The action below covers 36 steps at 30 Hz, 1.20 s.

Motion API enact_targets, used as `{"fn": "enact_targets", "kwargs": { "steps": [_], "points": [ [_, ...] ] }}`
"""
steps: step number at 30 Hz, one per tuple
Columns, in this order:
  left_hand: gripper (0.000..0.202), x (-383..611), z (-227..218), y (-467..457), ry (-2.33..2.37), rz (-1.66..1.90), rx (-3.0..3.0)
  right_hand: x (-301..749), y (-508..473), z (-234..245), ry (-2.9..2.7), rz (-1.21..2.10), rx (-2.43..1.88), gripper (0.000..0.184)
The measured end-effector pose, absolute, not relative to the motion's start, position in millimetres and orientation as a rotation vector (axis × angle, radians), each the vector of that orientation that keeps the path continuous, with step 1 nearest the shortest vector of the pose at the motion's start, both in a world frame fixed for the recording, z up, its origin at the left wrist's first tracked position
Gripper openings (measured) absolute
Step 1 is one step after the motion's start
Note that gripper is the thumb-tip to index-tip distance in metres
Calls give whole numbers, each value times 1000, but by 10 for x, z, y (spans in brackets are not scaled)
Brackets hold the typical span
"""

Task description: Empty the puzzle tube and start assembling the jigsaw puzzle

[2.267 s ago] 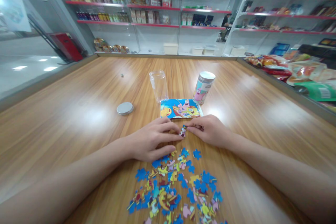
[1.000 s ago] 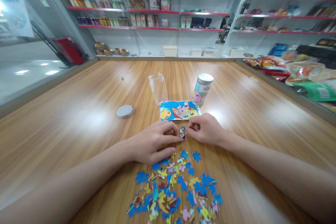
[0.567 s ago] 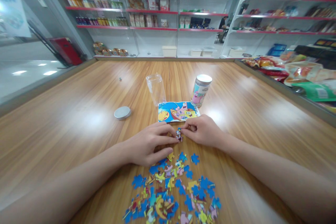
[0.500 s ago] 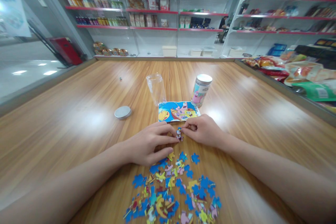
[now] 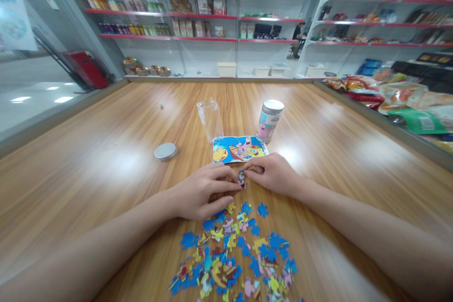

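A few joined jigsaw puzzle pieces [image 5: 242,180] lie on the table between my two hands, just in front of the picture card [image 5: 239,149]. My left hand [image 5: 208,191] rests beside them, its fingertips touching their left side and its thumb spread away. From the right, my right hand [image 5: 272,174] pinches thumb and forefinger together at the top piece, which the fingertips partly cover. Closer to me spreads a loose heap of blue, yellow and pink puzzle pieces [image 5: 222,276], some overlapping.
Behind the card stand an uncapped clear jar [image 5: 211,120] and a lidded printed jar [image 5: 270,121]. A silver lid [image 5: 165,151] lies to the left. Bagged goods [image 5: 406,96] fill the right side beyond the table's raised edge [image 5: 354,104]. Stocked shelves [image 5: 203,40] line the back; a person [image 5: 297,40] sits far off.
My right fingertips have shifted slightly at the top of the small joined pieces. My left hand stays nearly where it was. The whole view has moved a little.
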<state>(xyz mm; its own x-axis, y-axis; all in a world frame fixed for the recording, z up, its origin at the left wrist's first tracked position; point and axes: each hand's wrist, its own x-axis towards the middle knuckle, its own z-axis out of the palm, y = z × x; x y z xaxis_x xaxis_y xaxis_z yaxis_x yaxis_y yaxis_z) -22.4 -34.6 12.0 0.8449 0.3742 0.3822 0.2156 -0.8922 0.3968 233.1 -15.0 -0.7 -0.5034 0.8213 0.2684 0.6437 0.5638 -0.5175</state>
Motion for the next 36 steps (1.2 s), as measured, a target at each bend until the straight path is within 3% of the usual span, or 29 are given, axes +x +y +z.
{"fn": "enact_targets", "kwargs": {
  "steps": [36],
  "points": [
    [32, -215, 117, -352, 446, 663, 2701, 2325, -162, 24, -2377, 408, -1177, 15]
  ]
}}
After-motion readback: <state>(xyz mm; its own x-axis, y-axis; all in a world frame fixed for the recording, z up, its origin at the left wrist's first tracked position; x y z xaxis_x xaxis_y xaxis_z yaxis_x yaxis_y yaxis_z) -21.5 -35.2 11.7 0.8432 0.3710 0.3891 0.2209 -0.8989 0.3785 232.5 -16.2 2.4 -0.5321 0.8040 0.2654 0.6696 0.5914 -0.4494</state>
